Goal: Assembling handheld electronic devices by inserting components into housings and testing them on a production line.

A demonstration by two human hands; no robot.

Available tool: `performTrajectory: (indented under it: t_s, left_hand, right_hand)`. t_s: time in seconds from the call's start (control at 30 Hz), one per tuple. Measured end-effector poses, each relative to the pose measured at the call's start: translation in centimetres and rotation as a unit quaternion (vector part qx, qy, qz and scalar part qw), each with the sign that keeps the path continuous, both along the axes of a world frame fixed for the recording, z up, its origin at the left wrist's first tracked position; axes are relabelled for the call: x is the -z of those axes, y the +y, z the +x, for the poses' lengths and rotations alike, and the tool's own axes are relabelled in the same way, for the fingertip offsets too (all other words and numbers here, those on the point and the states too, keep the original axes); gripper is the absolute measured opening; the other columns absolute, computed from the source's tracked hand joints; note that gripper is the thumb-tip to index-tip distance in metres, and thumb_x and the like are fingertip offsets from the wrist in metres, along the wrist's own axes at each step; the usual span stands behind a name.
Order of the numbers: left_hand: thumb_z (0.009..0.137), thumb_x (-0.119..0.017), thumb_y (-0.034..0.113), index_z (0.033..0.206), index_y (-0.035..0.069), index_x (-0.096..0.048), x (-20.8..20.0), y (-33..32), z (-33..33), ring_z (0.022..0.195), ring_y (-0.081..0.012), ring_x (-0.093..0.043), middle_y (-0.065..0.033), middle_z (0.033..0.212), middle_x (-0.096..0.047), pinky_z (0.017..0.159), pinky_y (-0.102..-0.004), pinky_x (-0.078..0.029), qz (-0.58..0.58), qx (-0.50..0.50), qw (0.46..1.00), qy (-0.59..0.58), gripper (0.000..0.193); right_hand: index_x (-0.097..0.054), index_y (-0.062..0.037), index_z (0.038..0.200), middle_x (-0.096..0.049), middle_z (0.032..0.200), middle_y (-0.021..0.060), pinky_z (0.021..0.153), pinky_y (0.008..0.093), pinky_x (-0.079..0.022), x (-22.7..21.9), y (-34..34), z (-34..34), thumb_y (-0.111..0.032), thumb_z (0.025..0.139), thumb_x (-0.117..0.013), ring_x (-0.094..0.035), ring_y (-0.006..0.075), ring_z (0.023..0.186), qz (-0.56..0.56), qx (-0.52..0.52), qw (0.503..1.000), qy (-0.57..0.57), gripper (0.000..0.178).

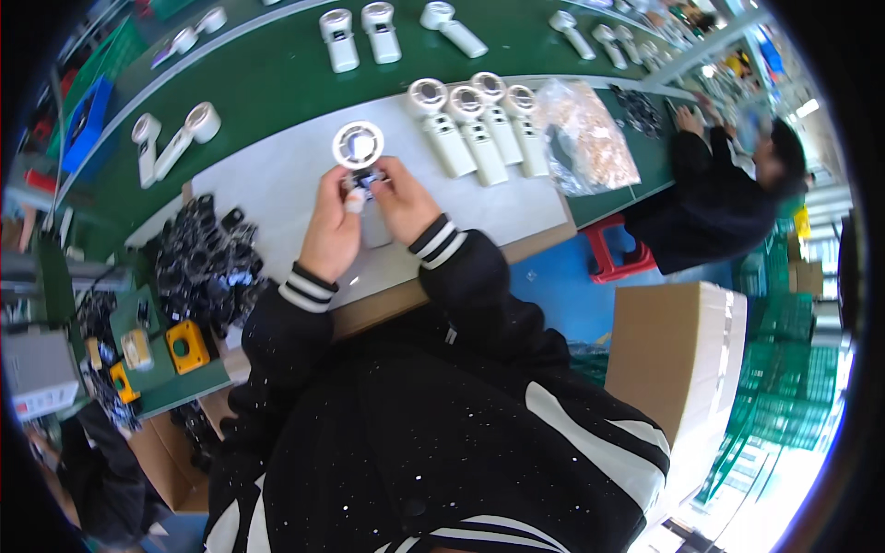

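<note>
Over the pale work mat point(277, 184), a white handheld fan point(358, 145) with a round ring head is held between my two hands, head pointing away from me. My left hand point(332, 232) is closed around the left side below the ring, a white-wrapped fingertip on it. From the other side my right hand point(407, 205) grips it, thumb and fingers near a dark part at the neck. Details of that dark part are too small to make out. To the right of my hands, several similar white fans point(480, 138) lie side by side on the mat.
A heap of black parts point(207, 263) lies left of the mat. Clear plastic bags point(585, 138) rest at its right. More fans point(339, 41) lie on the green conveyor point(267, 69) beyond. A person point(728, 194) works at the right, near a red stool point(616, 251) and a cardboard box point(659, 359).
</note>
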State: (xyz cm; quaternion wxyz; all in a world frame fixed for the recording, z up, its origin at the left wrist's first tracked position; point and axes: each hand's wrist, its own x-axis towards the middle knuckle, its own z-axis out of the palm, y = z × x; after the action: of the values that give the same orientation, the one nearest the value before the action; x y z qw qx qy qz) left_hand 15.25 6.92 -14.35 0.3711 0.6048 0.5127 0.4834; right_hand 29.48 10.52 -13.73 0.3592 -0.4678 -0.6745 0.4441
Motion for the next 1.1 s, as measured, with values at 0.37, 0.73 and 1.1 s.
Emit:
performTrajectory:
  t_s: [0.37, 0.73, 1.1]
  left_hand:
    - [0.087, -0.046, -0.002, 0.128, 0.001, -0.042, -3.7, -1.9, 0.8, 0.100, -0.0213, -0.052, -0.0146, 0.116, -0.051, 0.089, -0.0321, -0.043, 0.087, -0.059, 0.994, -0.017, 0.041]
    - [0.084, -0.048, -0.002, 0.126, 0.001, -0.044, -9.4, -4.2, -0.3, 0.095, -0.0208, -0.054, -0.0134, 0.111, -0.055, 0.086, -0.0308, -0.043, 0.134, -0.125, 0.981, -0.070, 0.042]
    - [0.096, -0.045, 0.027, 0.117, -0.003, -0.053, -0.1, 21.7, -7.5, 0.082, -0.0253, -0.063, -0.0172, 0.101, -0.063, 0.072, -0.0345, -0.051, -0.126, -0.240, 0.952, -0.142, 0.038]
  right_hand:
    - [-0.050, -0.0010, 0.119, -0.055, 0.108, 0.0064, 0.082, 0.0262, -0.043, -3.2, -0.9, -0.8, -0.004, 0.096, -0.042, -0.052, 0.0150, 0.086, -0.008, -0.081, 0.946, 0.312, 0.025]
    - [-0.052, -0.0002, 0.119, -0.052, 0.117, 0.0109, 0.086, 0.0277, -0.042, -7.5, -2.6, -4.2, -0.009, 0.096, -0.047, -0.051, 0.0178, 0.096, 0.116, -0.079, 0.931, 0.337, 0.025]
    - [-0.048, -0.0035, 0.131, -0.056, 0.122, 0.0096, 0.092, 0.0286, -0.040, -4.1, 0.5, 4.9, -0.016, 0.096, -0.048, -0.053, 0.0184, 0.109, 0.001, 0.149, 0.935, 0.322, 0.036]
